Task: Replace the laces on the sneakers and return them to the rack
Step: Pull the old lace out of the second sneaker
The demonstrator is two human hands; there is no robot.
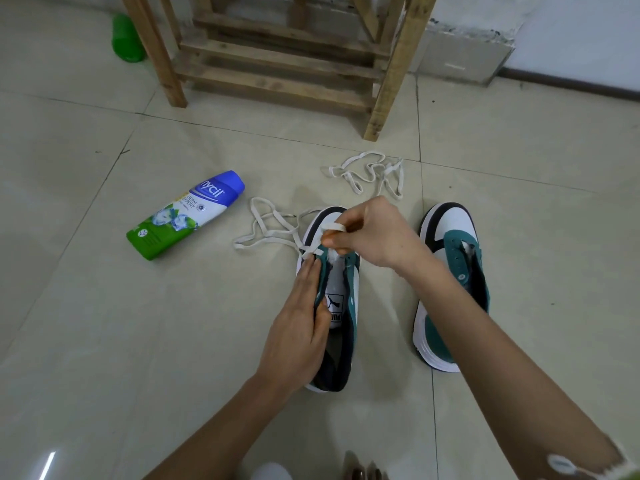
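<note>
A: How many of each thing do you count?

B: Two sneakers on the tiled floor [104, 323]. The nearer sneaker [341, 306] is under both hands at the centre; the second sneaker [450, 282] stands just beside it at three o'clock, not touching, with bare eyelets. Two white laces: one lace [270, 230] runs from the front eyelets of the centre sneaker and loops out over the floor toward ten o'clock, and a loose lace [370, 171] lies heaped at twelve o'clock, apart from both shoes. One bottle [185, 214], blue and green, lies on its side at nine o'clock. One wooden rack [284, 60] stands beyond at twelve, with a green object [126, 39] behind its left leg.

A: And the hands?

B: The left hand [301, 327] lies flat with fingers extended along the sneaker's left side, pressing it, not closed around anything. The right hand [367, 233] is closed, pinching the lace over the toe end of the eyelet row; a loop of it crosses a fingertip.

A: Open room?

B: Bare tiles from six round to nine o'clock, and again past the second sneaker at three. The loose lace lies between the shoes and the rack's right front leg.
</note>
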